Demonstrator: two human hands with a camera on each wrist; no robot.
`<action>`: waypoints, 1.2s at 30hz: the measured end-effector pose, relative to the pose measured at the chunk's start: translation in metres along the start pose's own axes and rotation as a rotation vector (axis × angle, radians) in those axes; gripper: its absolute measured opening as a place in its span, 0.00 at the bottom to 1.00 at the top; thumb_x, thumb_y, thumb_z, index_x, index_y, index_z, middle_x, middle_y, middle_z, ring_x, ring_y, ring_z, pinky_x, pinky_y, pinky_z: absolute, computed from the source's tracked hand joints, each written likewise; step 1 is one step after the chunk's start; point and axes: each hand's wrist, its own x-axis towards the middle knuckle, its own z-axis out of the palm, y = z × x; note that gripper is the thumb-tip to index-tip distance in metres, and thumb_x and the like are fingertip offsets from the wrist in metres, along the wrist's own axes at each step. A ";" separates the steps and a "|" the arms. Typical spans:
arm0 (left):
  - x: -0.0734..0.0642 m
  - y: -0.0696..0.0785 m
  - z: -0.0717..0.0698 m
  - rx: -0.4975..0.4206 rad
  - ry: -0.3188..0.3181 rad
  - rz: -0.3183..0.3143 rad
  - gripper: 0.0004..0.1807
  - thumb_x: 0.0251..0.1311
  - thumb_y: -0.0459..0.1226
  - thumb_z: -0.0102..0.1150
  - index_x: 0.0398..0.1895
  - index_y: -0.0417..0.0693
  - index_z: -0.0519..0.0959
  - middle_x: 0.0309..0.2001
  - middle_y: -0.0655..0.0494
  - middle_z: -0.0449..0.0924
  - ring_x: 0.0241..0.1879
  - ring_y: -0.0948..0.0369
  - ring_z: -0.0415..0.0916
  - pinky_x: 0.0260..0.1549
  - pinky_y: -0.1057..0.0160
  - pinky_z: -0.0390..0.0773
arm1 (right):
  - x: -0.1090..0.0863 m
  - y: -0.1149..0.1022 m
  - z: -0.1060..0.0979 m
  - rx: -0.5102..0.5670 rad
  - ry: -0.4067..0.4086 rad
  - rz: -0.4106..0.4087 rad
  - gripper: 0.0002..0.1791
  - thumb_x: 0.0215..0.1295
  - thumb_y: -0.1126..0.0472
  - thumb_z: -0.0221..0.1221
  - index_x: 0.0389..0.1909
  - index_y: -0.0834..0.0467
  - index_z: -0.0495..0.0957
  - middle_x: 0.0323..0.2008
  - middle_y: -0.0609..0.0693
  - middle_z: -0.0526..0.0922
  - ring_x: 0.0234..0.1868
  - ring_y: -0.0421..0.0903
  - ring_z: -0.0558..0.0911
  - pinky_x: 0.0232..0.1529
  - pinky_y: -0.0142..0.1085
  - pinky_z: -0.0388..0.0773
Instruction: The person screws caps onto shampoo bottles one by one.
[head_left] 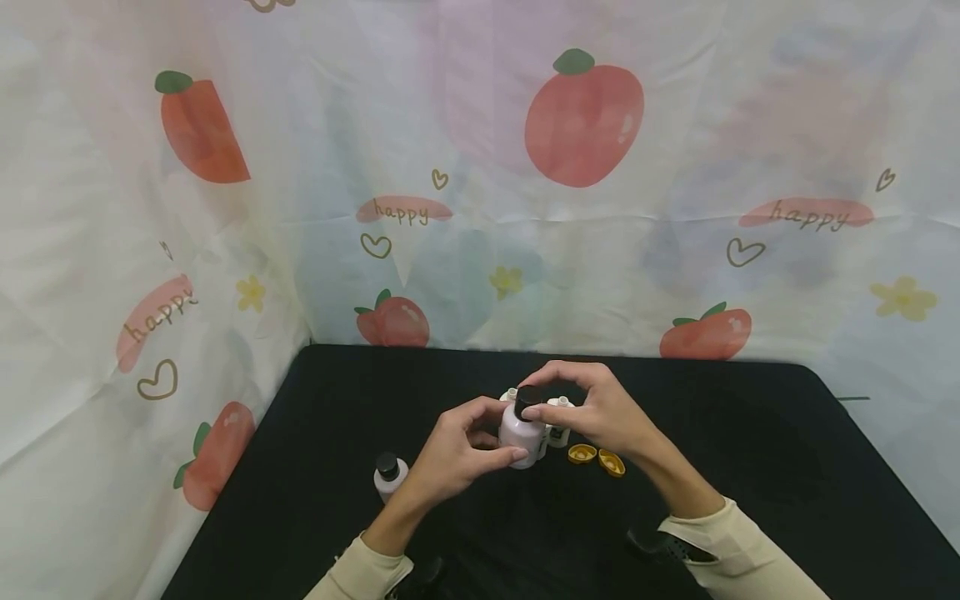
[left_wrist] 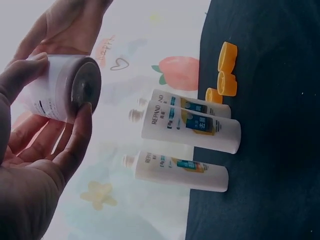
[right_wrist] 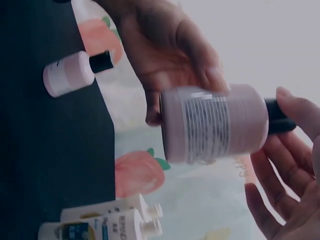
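A pale pink bottle (head_left: 519, 437) with a black cap (right_wrist: 280, 117) is held up above the black table. My left hand (head_left: 453, 450) grips the bottle's body, with fingers and thumb on opposite sides. The black cap is pinched between thumb and fingers of my right hand (head_left: 596, 408). In the right wrist view the bottle shows a striped label of fine print; the cap sits on its neck. Behind the hands stand three white bottles (left_wrist: 192, 129) with open narrow necks, partly hidden in the head view.
Beside the white bottles lie several yellow caps (left_wrist: 227, 57). A second pink bottle (right_wrist: 67, 75), black-capped, stands on the table to the left, partly behind the left forearm. The black tabletop (head_left: 750, 450) meets a printed cloth (head_left: 480, 275) at the back and left.
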 end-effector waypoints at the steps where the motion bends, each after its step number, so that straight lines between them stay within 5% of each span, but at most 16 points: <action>1: 0.000 0.000 0.001 0.005 0.006 0.003 0.24 0.54 0.32 0.76 0.55 0.43 0.80 0.52 0.50 0.83 0.46 0.61 0.82 0.41 0.61 0.86 | 0.000 0.000 0.001 0.019 0.007 0.015 0.15 0.62 0.61 0.71 0.48 0.45 0.84 0.45 0.42 0.86 0.46 0.45 0.83 0.45 0.40 0.82; 5: 0.000 0.000 0.004 0.030 0.038 0.017 0.24 0.54 0.33 0.76 0.54 0.45 0.81 0.51 0.51 0.83 0.45 0.61 0.82 0.39 0.62 0.86 | 0.000 -0.002 0.005 0.067 0.041 0.044 0.12 0.62 0.61 0.72 0.45 0.47 0.85 0.42 0.45 0.86 0.43 0.47 0.83 0.40 0.39 0.83; 12: -0.001 0.002 0.009 0.081 0.109 0.047 0.23 0.53 0.32 0.77 0.53 0.44 0.80 0.49 0.52 0.85 0.46 0.61 0.83 0.39 0.62 0.86 | 0.000 -0.005 0.009 0.038 0.103 0.047 0.11 0.62 0.61 0.71 0.45 0.47 0.85 0.44 0.44 0.86 0.46 0.45 0.83 0.45 0.39 0.83; 22: -0.001 0.001 0.004 0.043 0.076 -0.035 0.29 0.55 0.34 0.76 0.61 0.45 0.77 0.53 0.53 0.82 0.52 0.59 0.81 0.43 0.64 0.85 | 0.002 -0.004 0.008 0.008 0.034 0.108 0.15 0.68 0.57 0.67 0.54 0.42 0.82 0.51 0.41 0.84 0.54 0.42 0.81 0.53 0.47 0.80; 29: -0.001 0.001 0.001 0.039 0.064 -0.017 0.33 0.56 0.34 0.75 0.66 0.43 0.74 0.57 0.47 0.81 0.54 0.55 0.80 0.44 0.62 0.85 | 0.002 -0.002 0.007 -0.019 -0.008 0.047 0.19 0.71 0.60 0.63 0.60 0.44 0.81 0.57 0.42 0.83 0.59 0.43 0.80 0.57 0.46 0.79; 36: 0.000 -0.003 0.007 0.044 0.094 0.045 0.26 0.54 0.32 0.76 0.57 0.42 0.79 0.53 0.49 0.83 0.50 0.57 0.82 0.42 0.62 0.86 | 0.001 0.001 0.008 0.021 0.020 -0.042 0.18 0.67 0.65 0.66 0.56 0.49 0.83 0.52 0.45 0.85 0.53 0.46 0.82 0.49 0.39 0.82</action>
